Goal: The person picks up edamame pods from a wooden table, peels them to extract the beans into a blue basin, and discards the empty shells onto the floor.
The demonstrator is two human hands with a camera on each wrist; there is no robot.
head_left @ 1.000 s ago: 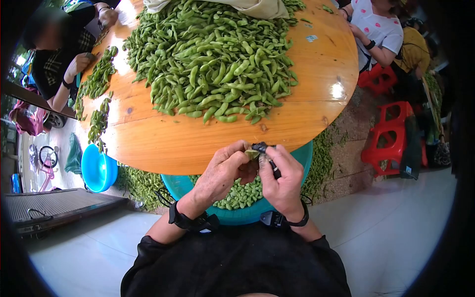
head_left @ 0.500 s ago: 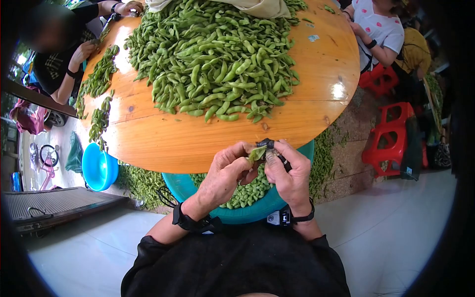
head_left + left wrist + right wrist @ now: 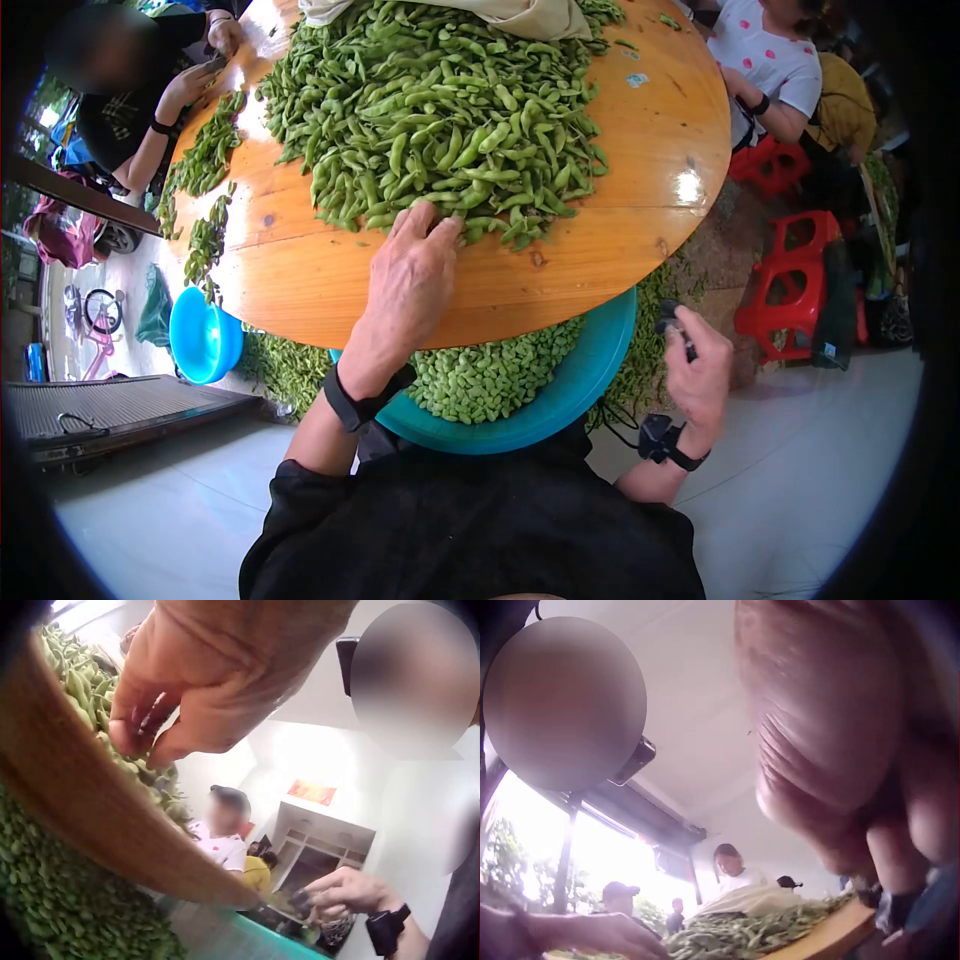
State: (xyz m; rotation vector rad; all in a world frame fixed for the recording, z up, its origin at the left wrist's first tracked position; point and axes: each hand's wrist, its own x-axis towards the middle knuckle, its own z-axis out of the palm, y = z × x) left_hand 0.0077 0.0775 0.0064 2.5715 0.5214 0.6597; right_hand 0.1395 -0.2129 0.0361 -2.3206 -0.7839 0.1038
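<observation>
At the front edge of the heap of green pods (image 3: 440, 130), my left hand (image 3: 410, 275) lies over the wooden table, its fingertips touching pods. In the left wrist view, that hand (image 3: 225, 675) has thumb and fingers bent down with a gap between them, above the pods (image 3: 86, 686). My right hand (image 3: 700, 370) is raised to the right of the teal basin (image 3: 600, 365), fingers curled, with black coverings about the fingers; no pod shows in it. Shelled green beans (image 3: 485, 380) lie in the basin. The right wrist view shows the right hand (image 3: 832, 735) close up, its fingertips partly hidden.
The wooden table (image 3: 300, 290) fills the middle. A blue basin (image 3: 205, 335) stands at left, red stools (image 3: 795, 290) at right. People sit at the table's left and right sides. Small piles of pods (image 3: 210, 155) lie along its left edge; a cloth (image 3: 530, 18) covers the back of the heap.
My hands have parted: the left moved forward to the heap, and the right moved right, past the basin. The green pod formerly between them no longer shows there.
</observation>
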